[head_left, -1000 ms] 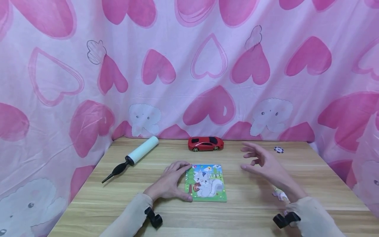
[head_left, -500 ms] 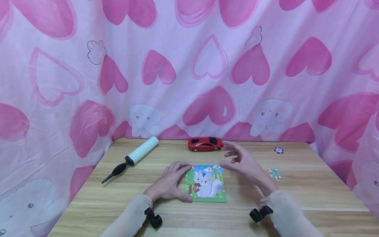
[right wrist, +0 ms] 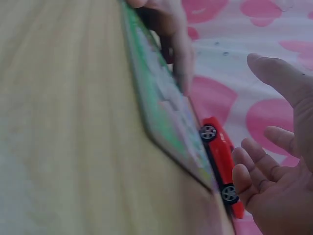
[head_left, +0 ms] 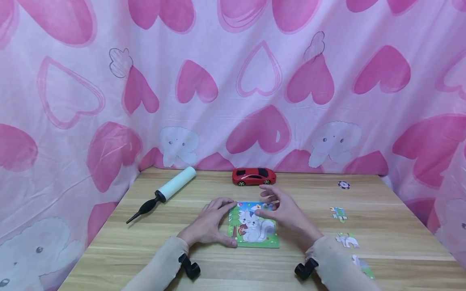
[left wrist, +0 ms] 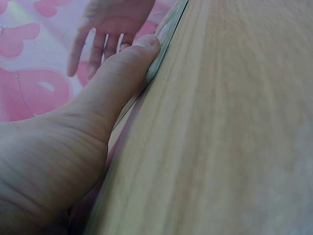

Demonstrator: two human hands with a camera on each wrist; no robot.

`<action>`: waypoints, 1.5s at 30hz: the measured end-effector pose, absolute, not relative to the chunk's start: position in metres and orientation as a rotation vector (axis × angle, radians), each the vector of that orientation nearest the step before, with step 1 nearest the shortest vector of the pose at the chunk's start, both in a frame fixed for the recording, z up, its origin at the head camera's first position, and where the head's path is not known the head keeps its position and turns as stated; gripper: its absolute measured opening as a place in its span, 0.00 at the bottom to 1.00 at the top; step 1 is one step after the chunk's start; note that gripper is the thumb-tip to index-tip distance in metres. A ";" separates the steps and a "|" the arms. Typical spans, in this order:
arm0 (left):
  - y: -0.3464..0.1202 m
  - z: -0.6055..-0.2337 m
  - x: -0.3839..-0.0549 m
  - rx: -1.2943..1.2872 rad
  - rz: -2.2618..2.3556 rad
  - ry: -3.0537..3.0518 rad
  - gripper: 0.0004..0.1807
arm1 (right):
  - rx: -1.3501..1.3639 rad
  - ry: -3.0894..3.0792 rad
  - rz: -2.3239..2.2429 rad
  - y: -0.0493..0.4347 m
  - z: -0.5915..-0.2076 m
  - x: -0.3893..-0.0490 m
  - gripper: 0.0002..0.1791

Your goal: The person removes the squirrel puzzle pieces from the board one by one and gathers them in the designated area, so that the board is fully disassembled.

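A square jigsaw puzzle [head_left: 256,236] with a white squirrel picture lies flat on the table in the head view. My left hand [head_left: 205,226] holds its left side, thumb at the near left corner and fingers at the far left corner. In the left wrist view, the left thumb [left wrist: 122,68] lies against the puzzle's edge. My right hand [head_left: 285,210] hovers over the puzzle's far right part, hiding some of it. Its fingers are spread apart and loosely bent, with nothing between them, as the right wrist view also shows.
A red toy car [head_left: 254,176] stands behind the puzzle. A white hand pump [head_left: 176,184] with a black nozzle lies at left. Loose jigsaw pieces lie at right, including one piece [head_left: 339,214]. A poker chip [head_left: 344,184] is farther back. A pink heart-print curtain [head_left: 258,129] backs the table.
My right hand has moved left from the table's right side to over the puzzle, uncovering the loose pieces. My left hand and the puzzle have stayed in place.
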State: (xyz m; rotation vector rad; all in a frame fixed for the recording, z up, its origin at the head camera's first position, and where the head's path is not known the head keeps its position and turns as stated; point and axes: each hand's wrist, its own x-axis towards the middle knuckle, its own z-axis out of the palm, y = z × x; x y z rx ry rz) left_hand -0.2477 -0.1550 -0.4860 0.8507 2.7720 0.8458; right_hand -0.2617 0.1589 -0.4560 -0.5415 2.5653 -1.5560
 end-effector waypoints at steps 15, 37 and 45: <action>-0.155 -0.485 -0.247 0.860 0.856 2.766 0.68 | -0.456 2.723 -1.401 0.147 -0.474 -0.260 0.42; -0.155 -0.484 -0.248 0.861 0.859 2.766 0.68 | -0.523 2.844 -1.145 0.136 -0.479 -0.261 0.34; -0.155 -0.484 -0.248 0.878 0.868 2.766 0.68 | -0.516 2.857 -1.112 0.134 -0.480 -0.263 0.33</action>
